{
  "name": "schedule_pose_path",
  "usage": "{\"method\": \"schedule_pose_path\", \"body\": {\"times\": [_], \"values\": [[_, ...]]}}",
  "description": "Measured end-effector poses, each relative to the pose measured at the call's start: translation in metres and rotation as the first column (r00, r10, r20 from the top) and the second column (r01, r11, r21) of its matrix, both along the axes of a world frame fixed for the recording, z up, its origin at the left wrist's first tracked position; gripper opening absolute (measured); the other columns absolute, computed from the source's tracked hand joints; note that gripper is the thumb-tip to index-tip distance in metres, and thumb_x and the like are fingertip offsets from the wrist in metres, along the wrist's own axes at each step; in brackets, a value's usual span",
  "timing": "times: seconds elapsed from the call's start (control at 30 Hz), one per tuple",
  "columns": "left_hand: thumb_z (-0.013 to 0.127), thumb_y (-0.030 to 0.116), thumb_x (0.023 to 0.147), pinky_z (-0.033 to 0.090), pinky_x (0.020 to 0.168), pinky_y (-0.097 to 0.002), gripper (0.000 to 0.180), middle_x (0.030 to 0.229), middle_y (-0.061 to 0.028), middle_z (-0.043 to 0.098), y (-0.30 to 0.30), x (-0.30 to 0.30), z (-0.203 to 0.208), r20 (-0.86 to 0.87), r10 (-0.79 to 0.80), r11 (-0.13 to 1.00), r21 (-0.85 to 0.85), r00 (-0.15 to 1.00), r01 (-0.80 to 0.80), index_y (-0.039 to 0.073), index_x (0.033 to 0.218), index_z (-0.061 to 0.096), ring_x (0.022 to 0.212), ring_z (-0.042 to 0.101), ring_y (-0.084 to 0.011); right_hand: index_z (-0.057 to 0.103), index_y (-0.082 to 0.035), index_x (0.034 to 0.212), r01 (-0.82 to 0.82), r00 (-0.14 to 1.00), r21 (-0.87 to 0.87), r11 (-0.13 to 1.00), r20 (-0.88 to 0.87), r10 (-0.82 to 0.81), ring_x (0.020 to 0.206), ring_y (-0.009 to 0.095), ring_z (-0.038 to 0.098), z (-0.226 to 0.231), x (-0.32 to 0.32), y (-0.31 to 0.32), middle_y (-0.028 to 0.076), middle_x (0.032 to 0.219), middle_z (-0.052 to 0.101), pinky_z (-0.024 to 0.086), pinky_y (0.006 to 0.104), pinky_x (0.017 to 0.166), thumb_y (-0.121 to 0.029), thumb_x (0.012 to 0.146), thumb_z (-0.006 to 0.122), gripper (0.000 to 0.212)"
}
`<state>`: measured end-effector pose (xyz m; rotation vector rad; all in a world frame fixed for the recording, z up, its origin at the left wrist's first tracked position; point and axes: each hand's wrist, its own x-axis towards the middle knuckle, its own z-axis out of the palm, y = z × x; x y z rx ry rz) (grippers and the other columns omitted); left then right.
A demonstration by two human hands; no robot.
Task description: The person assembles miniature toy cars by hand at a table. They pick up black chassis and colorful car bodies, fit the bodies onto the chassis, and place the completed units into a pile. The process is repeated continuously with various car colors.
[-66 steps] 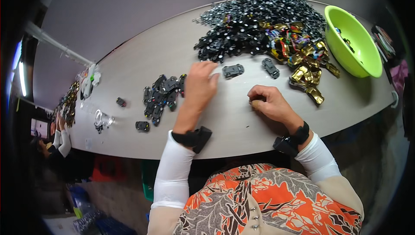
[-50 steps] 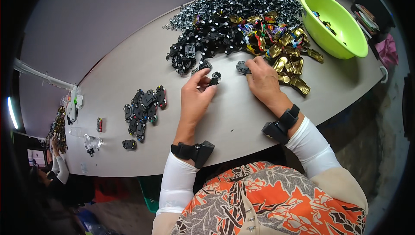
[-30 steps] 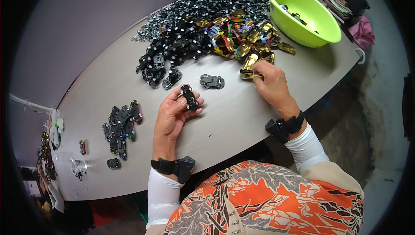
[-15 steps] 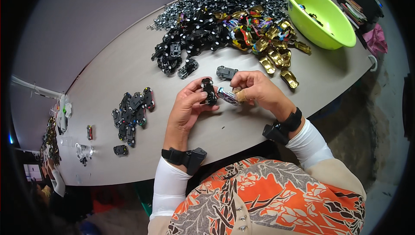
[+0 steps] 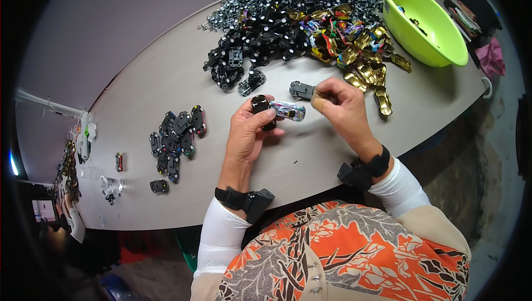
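My left hand (image 5: 245,130) is closed around a black toy car chassis (image 5: 259,103), with the thumb pressed across it. In the same hand, a shiny silver-and-purple toy car body (image 5: 291,111) sticks out to the right. My right hand (image 5: 344,108), a tan wrap on one finger, is held apart from that body with its fingers curled together. What its fingertips pinch, if anything, is hidden. Just left of those fingertips a grey car chassis (image 5: 301,90) lies on the table.
A heap of black chassis and small wheel parts (image 5: 288,2) spreads along the far side, beside gold car bodies (image 5: 382,100). At far right stands a lime-green basin (image 5: 443,46). Assembled dark cars (image 5: 180,125) cluster at left, near a clear cup (image 5: 111,186). Another person's arm (image 5: 75,220) shows at far left.
My right hand has let go of the silver-and-purple body and moved right. That body now rests in my left hand against the black chassis. The view has shifted slightly.
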<state>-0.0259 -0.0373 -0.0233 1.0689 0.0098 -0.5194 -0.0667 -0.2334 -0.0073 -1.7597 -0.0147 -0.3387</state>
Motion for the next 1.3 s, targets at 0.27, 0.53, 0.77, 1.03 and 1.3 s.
{"method": "schedule_pose_path", "body": {"times": [0.27,0.53,0.77,1.03,1.3], "values": [[0.064,-0.006,0.075,0.047,0.069,-0.0201,0.026,0.090,-0.0029,0.060,-0.014,-0.016,0.001,0.422,0.012,0.981,0.170,0.907,-0.092,0.000,0.100,0.058,0.079,0.056,-0.0067,0.052,-0.005,0.092,0.039,0.935,0.825,0.564,-0.230,0.271,0.058,0.006,0.051,-0.018,-0.007,0.022,0.004,0.076,0.061,0.041,0.0214,0.049,-0.012,0.079,0.067,0.022],[0.064,-0.003,0.076,0.047,0.071,-0.0208,0.022,0.090,-0.0037,0.061,-0.015,-0.015,-0.011,0.685,-0.138,0.894,0.398,0.715,-0.208,0.001,0.098,0.061,0.079,0.058,-0.0100,0.052,-0.007,0.090,0.119,0.912,0.809,0.576,-0.318,0.259,0.057,0.006,0.050,-0.022,0.003,0.031,0.001,0.075,0.058,0.040,0.0217,0.052,-0.013,0.076,0.068,0.023],[0.049,0.014,0.090,0.055,0.076,-0.0402,0.040,0.105,-0.0188,0.058,-0.008,-0.004,-0.002,-0.113,-0.056,0.966,-0.256,0.992,0.025,-0.006,0.123,0.039,0.095,0.061,-0.0279,0.053,-0.003,0.096,-0.044,0.966,0.578,0.815,-0.184,0.183,0.060,0.003,0.048,-0.015,0.006,0.020,0.001,0.078,0.056,0.037,0.0163,0.046,-0.006,0.073,0.067,0.027],[0.058,0.011,0.085,0.055,0.077,-0.0419,0.046,0.106,-0.0109,0.057,-0.007,-0.006,-0.007,-0.013,-0.134,0.979,-0.155,0.991,0.131,-0.002,0.126,0.041,0.092,0.060,-0.0229,0.054,-0.003,0.096,-0.240,0.935,0.433,0.869,-0.137,0.326,0.071,0.005,0.052,-0.009,-0.001,0.025,0.001,0.081,0.057,0.046,0.0183,0.056,-0.003,0.076,0.064,0.023],[0.063,0.009,0.082,0.056,0.076,-0.0432,0.049,0.112,-0.0166,0.057,-0.001,-0.002,0.002,-0.014,-0.059,0.967,-0.249,0.998,0.053,0.004,0.126,0.042,0.100,0.059,-0.0288,0.047,-0.003,0.106,-0.186,0.961,0.502,0.845,-0.087,0.263,0.072,0.004,0.051,-0.006,0.001,0.019,0.002,0.088,0.054,0.041,0.0168,0.052,-0.003,0.076,0.066,0.035]]}}
